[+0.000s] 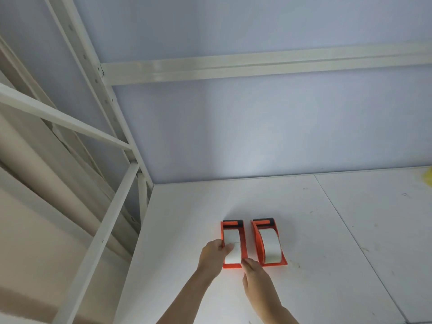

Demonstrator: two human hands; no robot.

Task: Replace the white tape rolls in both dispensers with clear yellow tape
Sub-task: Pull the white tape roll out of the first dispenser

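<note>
Two orange tape dispensers stand side by side on a white table, each with a white tape roll in it. My left hand [214, 254] grips the left dispenser [243, 232] at its left wall, thumb lying on the white roll [231, 239]. My right hand [253, 273] touches the near right corner of that same dispenser, fingers curled; whether it grips is unclear. The right dispenser [256, 237] with its white roll [270, 245] stands untouched. A yellow blur [429, 177] shows at the far right edge.
The white table [339, 242] meets a pale blue wall at the back. A white metal shelf frame [121, 146] rises along the table's left edge, with a crossbeam [257, 66] overhead.
</note>
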